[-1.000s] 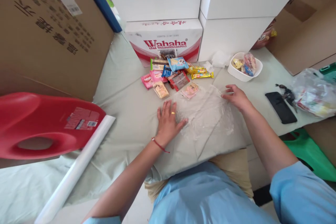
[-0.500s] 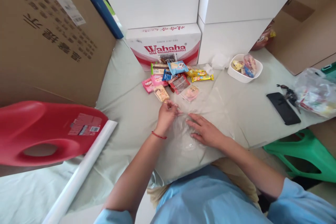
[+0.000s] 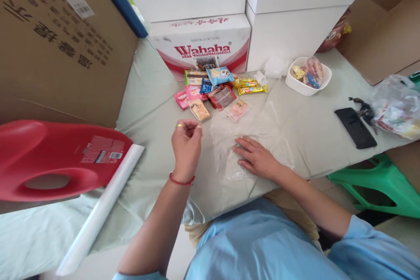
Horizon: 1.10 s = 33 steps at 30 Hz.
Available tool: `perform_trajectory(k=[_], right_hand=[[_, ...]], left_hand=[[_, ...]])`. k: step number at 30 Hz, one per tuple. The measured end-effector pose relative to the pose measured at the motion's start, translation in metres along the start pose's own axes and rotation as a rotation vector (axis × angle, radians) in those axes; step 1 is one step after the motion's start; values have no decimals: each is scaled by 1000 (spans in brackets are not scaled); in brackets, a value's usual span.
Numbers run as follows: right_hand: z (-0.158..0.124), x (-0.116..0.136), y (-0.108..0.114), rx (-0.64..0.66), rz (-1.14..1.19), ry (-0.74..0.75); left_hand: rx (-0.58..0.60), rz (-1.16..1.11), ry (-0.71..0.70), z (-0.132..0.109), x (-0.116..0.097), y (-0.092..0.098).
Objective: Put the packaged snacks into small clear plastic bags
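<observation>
A sheet of clear plastic film (image 3: 262, 127) lies spread on the pale green cloth (image 3: 154, 109) in front of me. My right hand (image 3: 257, 159) rests flat on its near part, fingers stretched out. To the left of the film, my left hand (image 3: 187, 144) is lifted off the cloth with its fingertips pinched together; what they pinch, if anything, does not show. Just beyond the film lies a heap of small snack packets (image 3: 216, 89), nearest to my left hand.
A white bowl of wrapped sweets (image 3: 297, 86) sits at the back right, with a black phone (image 3: 356, 127) and a full plastic bag (image 3: 397, 109) further right. A film roll (image 3: 98, 214) and a red plastic item (image 3: 49, 157) lie at the left. Cardboard boxes (image 3: 55, 43) and a Wahaha carton (image 3: 200, 43) ring the table.
My right hand came from the film's far right corner to its near middle and lies flat. My left hand went from flat to pinched, then lifted and drew away to the left.
</observation>
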State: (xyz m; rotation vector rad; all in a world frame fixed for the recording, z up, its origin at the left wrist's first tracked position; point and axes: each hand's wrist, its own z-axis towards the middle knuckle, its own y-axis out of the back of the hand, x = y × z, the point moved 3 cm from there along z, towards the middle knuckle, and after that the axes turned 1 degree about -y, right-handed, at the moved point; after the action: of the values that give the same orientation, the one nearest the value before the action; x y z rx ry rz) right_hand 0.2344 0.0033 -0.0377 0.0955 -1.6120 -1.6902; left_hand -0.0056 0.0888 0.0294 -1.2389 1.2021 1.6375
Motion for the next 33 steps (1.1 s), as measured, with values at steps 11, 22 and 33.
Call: perform_trajectory(k=[11, 22, 33], right_hand=[[-42, -1, 15, -16, -76, -75], [-45, -91, 103, -343, -257, -455], [255, -117, 86, -151, -326, -36]], left_hand=[[651, 909, -532, -48, 28, -56], [626, 994, -480, -55, 40, -49], [668, 883, -512, -50, 40, -44]])
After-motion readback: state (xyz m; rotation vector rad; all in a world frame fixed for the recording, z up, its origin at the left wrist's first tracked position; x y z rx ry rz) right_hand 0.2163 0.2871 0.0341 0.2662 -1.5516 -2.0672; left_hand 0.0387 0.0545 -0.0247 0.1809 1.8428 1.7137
